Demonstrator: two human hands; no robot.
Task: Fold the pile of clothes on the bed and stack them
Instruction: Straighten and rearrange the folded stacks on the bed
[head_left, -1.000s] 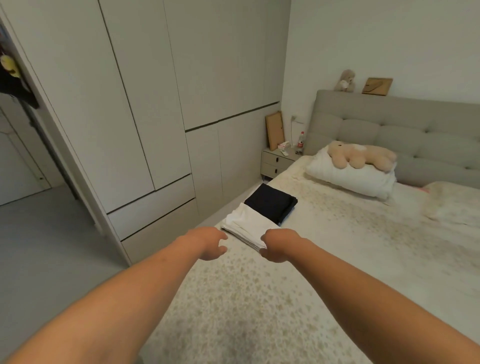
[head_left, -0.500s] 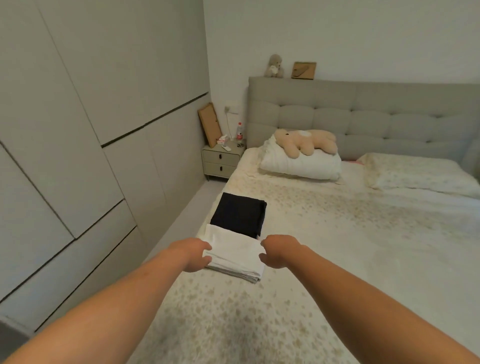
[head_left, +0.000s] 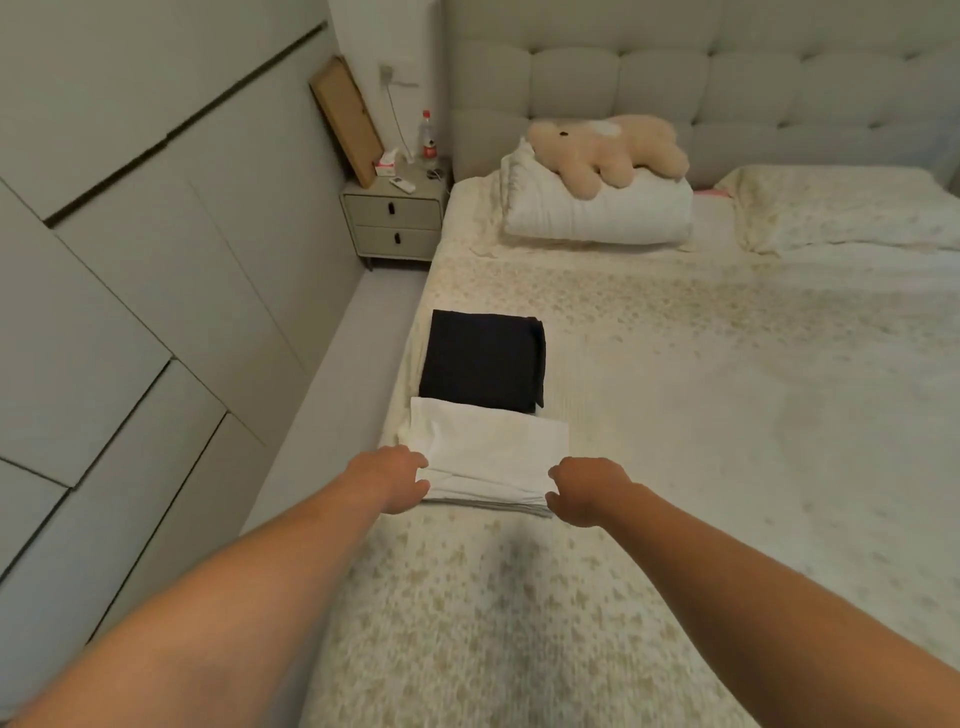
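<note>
We have the white stack (head_left: 488, 457) folded flat on the bed (head_left: 675, 415), near its left edge, with several layers showing along the near side. Our left hand (head_left: 397, 480) grips the near-left corner of the white stack and our right hand (head_left: 584, 488) grips its near-right corner; both sets of fingers are curled in on the cloth, though the fingertips themselves are hidden under the knuckles.

Just beyond the white stack, touching its far edge, lies the black fold (head_left: 483, 358), also neat and squared. So two folded bundles are done and lie side by side, not one on top of the other.

We see no loose clothes anywhere else on the bed, so the folding looks finished as far as this view shows. What seems left is the stacking: we judge that the white stack is about to be lifted onto the black fold, or straightened where it lies.

Farther from the white stack, toward the headboard (head_left: 675, 78), a plush bear (head_left: 605, 148) lies on a rolled quilt (head_left: 597, 215), with a pillow (head_left: 831, 208) to its right. Left of the quilt stands a nightstand (head_left: 395, 221) with a bottle (head_left: 428, 136) on it.
</note>
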